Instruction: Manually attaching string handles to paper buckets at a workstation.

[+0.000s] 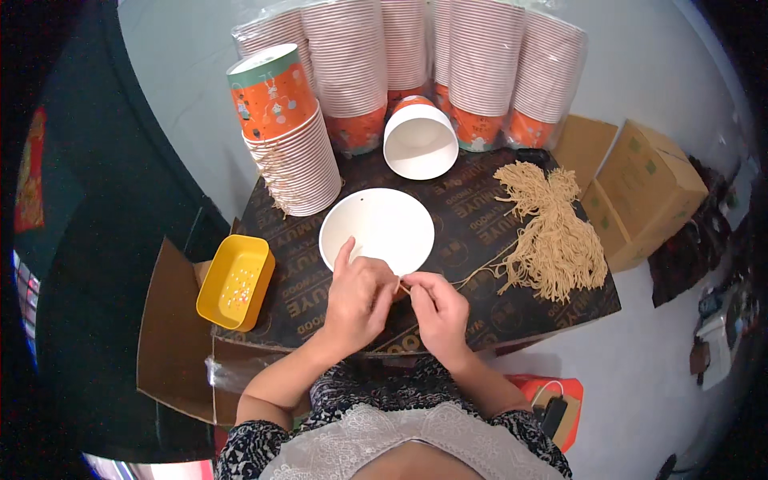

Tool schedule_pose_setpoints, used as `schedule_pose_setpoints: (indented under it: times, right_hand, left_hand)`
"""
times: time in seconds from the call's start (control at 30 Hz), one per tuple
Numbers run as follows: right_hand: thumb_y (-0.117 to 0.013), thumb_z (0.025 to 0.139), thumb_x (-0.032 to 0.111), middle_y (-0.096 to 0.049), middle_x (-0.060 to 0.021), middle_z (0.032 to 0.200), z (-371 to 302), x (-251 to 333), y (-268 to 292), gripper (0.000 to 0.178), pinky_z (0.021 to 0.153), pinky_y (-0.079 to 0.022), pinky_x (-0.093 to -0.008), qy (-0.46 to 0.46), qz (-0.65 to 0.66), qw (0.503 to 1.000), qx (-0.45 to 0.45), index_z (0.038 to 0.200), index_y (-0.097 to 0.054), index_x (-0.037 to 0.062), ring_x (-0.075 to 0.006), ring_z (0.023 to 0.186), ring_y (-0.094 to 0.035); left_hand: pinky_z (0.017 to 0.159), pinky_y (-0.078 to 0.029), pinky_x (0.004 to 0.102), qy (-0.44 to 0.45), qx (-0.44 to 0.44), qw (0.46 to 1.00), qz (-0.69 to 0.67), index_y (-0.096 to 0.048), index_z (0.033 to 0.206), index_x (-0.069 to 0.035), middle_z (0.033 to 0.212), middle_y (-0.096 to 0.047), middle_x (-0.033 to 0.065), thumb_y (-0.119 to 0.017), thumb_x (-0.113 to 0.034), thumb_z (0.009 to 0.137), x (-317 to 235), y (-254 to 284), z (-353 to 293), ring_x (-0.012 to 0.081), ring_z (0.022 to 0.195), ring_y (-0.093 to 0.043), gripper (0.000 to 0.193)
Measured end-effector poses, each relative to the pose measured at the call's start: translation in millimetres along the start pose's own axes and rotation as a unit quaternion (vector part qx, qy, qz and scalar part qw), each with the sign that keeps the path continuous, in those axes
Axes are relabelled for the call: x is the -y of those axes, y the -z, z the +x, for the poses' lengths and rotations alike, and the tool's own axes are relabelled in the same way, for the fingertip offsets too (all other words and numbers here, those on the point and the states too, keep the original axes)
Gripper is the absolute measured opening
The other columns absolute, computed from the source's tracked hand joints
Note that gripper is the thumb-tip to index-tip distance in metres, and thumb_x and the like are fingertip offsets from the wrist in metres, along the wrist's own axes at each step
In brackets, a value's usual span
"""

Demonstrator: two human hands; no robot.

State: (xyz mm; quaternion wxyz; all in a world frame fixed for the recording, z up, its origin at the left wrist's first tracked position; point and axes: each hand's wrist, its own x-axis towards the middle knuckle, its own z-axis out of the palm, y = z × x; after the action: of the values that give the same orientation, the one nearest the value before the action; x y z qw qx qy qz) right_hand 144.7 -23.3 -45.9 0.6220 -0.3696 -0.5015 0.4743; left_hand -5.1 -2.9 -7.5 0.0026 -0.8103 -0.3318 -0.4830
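A large white-lined paper tub [384,224] lies mouth toward me near the middle of the dark board. At its near rim my left hand [358,300] is closed with the thumb and fingertips pinching, while its index finger stretches over the opening. My right hand [438,314] pinches a tan string at that same rim, its fingertips almost touching the left ones. A loose strand trails off rightward to a bundle of tan strings [552,240]. Exactly what the left fingertips grip is partly hidden by the hand.
Stacked tubs [296,152] with strings hanging on their side stand at the left. Another tub [421,140] lies on its side before several bagged stacks [344,64]. A yellow container [256,292] holding small bits sits left. Cardboard boxes [652,176] stand beyond the right edge.
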Motion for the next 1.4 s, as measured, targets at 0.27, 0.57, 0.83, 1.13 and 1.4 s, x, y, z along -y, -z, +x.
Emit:
schedule_pose_setpoints:
  times: [0.27,0.57,0.83,1.13,1.4]
  right_hand:
    - [-0.071,0.080,0.000,-0.057,-0.0109,0.074,-21,10,20,0.025,0.049,-0.044,-0.0380,0.314,-0.384,0.866,-0.057,0.104,-0.064,0.0025,-0.0270,0.057,-0.057]
    - [-0.065,0.083,0.000,-0.056,-0.0139,0.073,-34,-6,41,0.012,0.052,-0.044,-0.0433,0.284,-0.382,0.878,-0.052,0.093,-0.060,0.0040,-0.0346,0.060,-0.057]
    - [-0.059,0.091,0.004,-0.060,-0.0159,0.084,25,-14,68,0.003,0.066,-0.049,-0.0424,0.232,-0.424,0.868,-0.117,0.092,-0.062,0.0049,-0.0368,0.077,-0.061]
    - [-0.062,0.089,0.001,-0.057,-0.0103,0.077,79,-5,97,0.002,0.058,-0.044,-0.0324,0.221,-0.334,0.908,-0.120,0.090,-0.063,-0.0003,-0.0205,0.063,-0.054]
    - [-0.057,0.095,0.005,-0.051,0.0046,0.073,61,32,79,0.008,0.055,-0.035,-0.0209,0.134,-0.200,0.966,-0.096,0.094,-0.064,-0.0004,-0.0026,0.063,-0.043]
  left_hand:
    - [0.111,-0.033,0.0555,0.071,0.001,0.997,-0.005,-0.056,0.090,-0.003,0.081,-0.061,0.0086,-0.065,0.004,0.083,7,5,-2,0.0266,0.077,-0.063,0.014]
    - [0.099,-0.042,0.0529,0.079,-0.004,0.995,0.064,-0.052,0.087,-0.001,0.080,-0.058,0.0145,-0.064,0.005,0.082,7,-1,1,0.0353,0.076,-0.059,0.014]
    - [0.076,-0.054,0.0375,0.271,0.059,0.958,-0.077,-0.058,0.105,0.000,0.083,-0.064,0.0189,-0.063,0.001,0.086,-29,29,1,0.0359,0.083,-0.067,0.020]
    - [0.111,-0.038,0.0478,0.029,0.260,0.962,0.081,-0.062,0.124,-0.010,0.147,-0.044,0.0167,-0.054,0.016,0.070,20,76,23,0.0418,0.136,-0.038,0.060]
    - [0.117,-0.021,0.0599,0.001,0.309,0.949,0.062,-0.070,0.092,-0.007,0.114,-0.067,0.0094,-0.077,-0.006,0.072,14,74,18,0.0389,0.140,-0.037,0.021]
